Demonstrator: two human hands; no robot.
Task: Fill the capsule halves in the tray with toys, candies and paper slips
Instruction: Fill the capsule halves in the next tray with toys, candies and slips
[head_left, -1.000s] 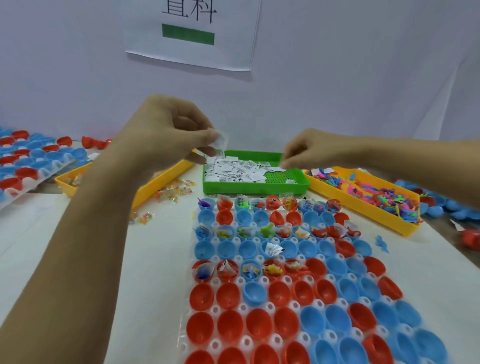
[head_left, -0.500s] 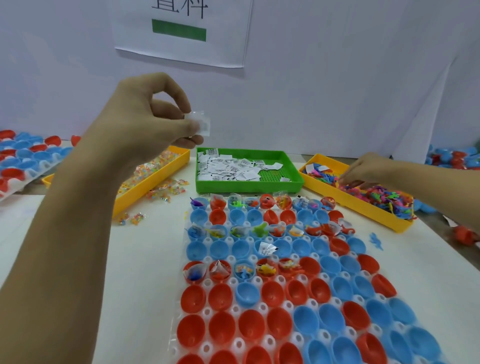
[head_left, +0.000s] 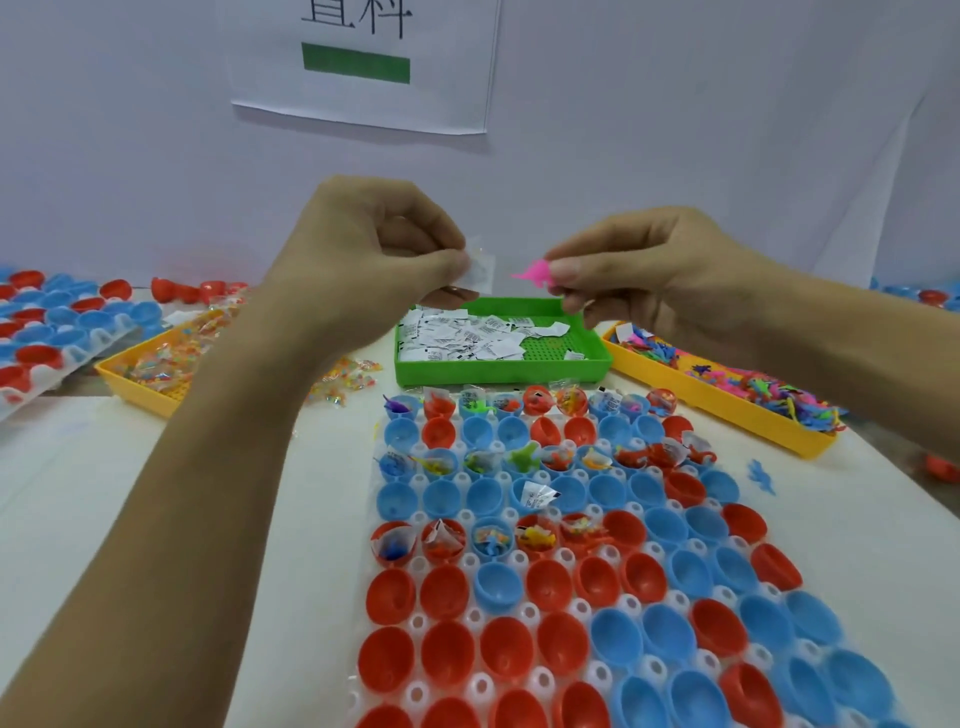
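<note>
Hovering above the green slip bin (head_left: 498, 364), a paper slip (head_left: 480, 267) is pinched by the left hand (head_left: 363, 260); a pink toy (head_left: 535, 274) is pinched just beside it by the right hand (head_left: 639, 275), pointing leftward; the capsule tray (head_left: 470, 558) lies below, toward the person, equally near both hands.

wall sign (head_left: 363, 62): white sheet, black characters, green bar | white wall (head_left: 675, 130) behind table
</note>
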